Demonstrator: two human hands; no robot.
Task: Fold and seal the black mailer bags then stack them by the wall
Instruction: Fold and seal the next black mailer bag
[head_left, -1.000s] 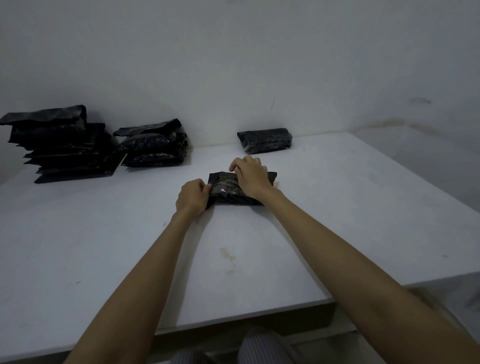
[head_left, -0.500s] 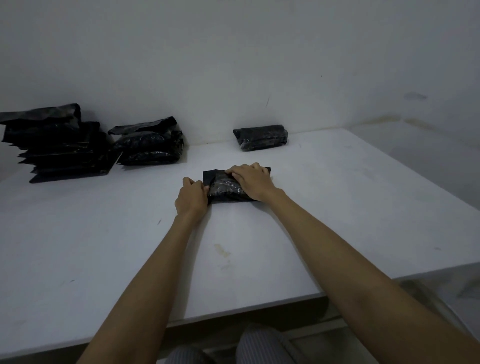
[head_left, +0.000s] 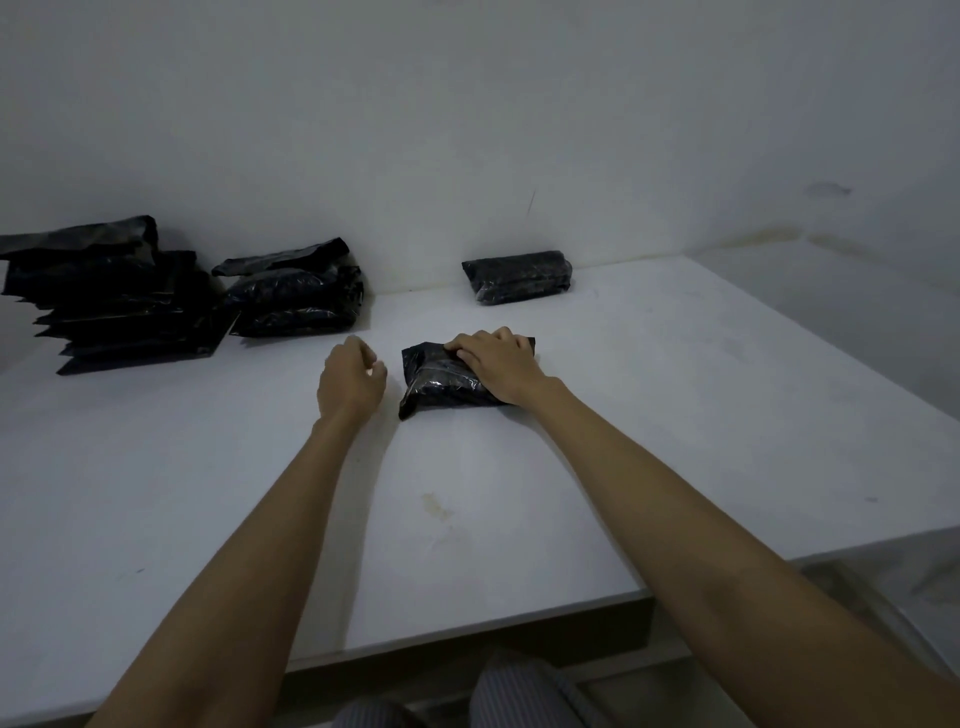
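Note:
A folded black mailer bag (head_left: 436, 382) lies on the white table (head_left: 675, 415) in the middle. My right hand (head_left: 498, 364) rests on its right half, fingers curled over the top edge, gripping it. My left hand (head_left: 350, 384) hovers just left of the bag, loosely curled, holding nothing and apart from the bag. One folded, sealed bag (head_left: 517, 275) lies against the wall behind. Two piles of black bags stand at the far left: a tall pile (head_left: 104, 296) and a smaller pile (head_left: 293, 291).
The white wall (head_left: 467, 130) runs along the table's far edge. The table's near edge (head_left: 467, 636) is close to my body, with my striped trousers (head_left: 498, 696) below it. A yellowish stain (head_left: 436, 506) marks the tabletop between my arms.
My left hand has let go of the bag's left end and drawn away to the left. My right hand stays on the bag.

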